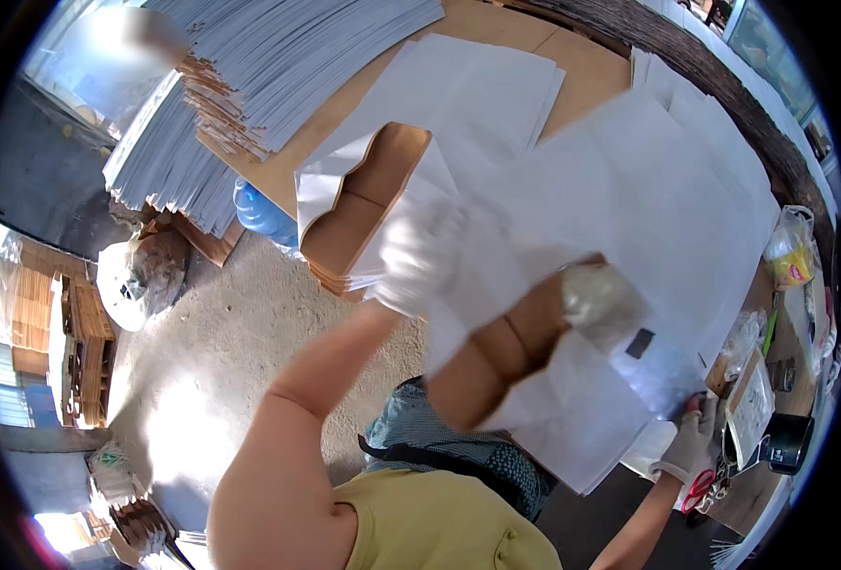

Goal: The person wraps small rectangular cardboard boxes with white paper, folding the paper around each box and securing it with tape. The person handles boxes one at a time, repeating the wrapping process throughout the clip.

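My left hand, in a white glove, is blurred over the white paper beside a stack of sheets. Its fingers are smeared, so any grip is unclear. Just beyond it lies a folded white paper piece with a brown inside. A second brown-lined paper piece, also blurred, lies in front of me with a pale, translucent lump at its upper end. Off to the right, my right hand, gloved with a reddish fingertip, is closed on something I cannot make out. Red-handled scissors sit next to it.
Large white sheets cover much of the table. Tall paper stacks stand at the far left, above a blue water bottle. Along the right edge are a plastic bag with a yellow packet and a black cup.
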A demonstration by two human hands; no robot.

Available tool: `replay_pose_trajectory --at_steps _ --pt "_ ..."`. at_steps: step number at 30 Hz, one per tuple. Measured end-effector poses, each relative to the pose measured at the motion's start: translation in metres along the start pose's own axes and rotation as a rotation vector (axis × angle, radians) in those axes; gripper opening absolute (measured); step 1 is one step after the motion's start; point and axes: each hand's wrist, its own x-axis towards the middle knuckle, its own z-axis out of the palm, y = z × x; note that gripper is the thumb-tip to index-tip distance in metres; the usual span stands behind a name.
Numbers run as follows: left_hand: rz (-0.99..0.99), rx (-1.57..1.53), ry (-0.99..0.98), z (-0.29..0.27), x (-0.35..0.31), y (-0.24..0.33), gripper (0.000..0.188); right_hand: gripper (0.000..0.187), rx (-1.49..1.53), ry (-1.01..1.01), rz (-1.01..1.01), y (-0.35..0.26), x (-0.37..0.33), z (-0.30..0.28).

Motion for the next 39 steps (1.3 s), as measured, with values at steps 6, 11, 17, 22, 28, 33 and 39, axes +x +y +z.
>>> replay_pose_trajectory --at_steps 6,11,17,22,28,33,39 --pt "-0.217 0.13 0.306 -0.128 0.126 -0.029 0.031 0.043 -0.43 0.031 -0.299 -0.04 -0.007 -0.004" --pt "-0.303 0.373 0.324 -0.184 0.172 -0.139 0.047 0.051 -1.032 -0.029 -0.371 -0.058 -0.054 0.019" --pt "-0.162 0.871 0.351 -0.168 0.153 -0.143 0.058 0.066 -1.128 -0.523 -0.433 -0.052 -0.135 0.027" --pt "0.53 0.627 -0.097 -0.107 0.074 0.004 0.036 0.063 -1.458 -0.712 -0.768 -0.054 -0.167 0.011" --pt "0.95 0.189 -0.968 -0.006 -0.019 0.01 0.024 0.03 -1.21 -0.777 -0.778 -0.077 -0.143 -0.007" --pt "0.825 0.058 -0.907 0.032 -0.02 -0.033 0.016 0.017 -0.538 -0.125 -0.407 -0.073 -0.113 0.0" --pt "0.273 0.098 -0.532 0.08 -0.053 -0.008 0.032 0.046 0.0 0.341 -0.131 -0.003 -0.067 0.04"
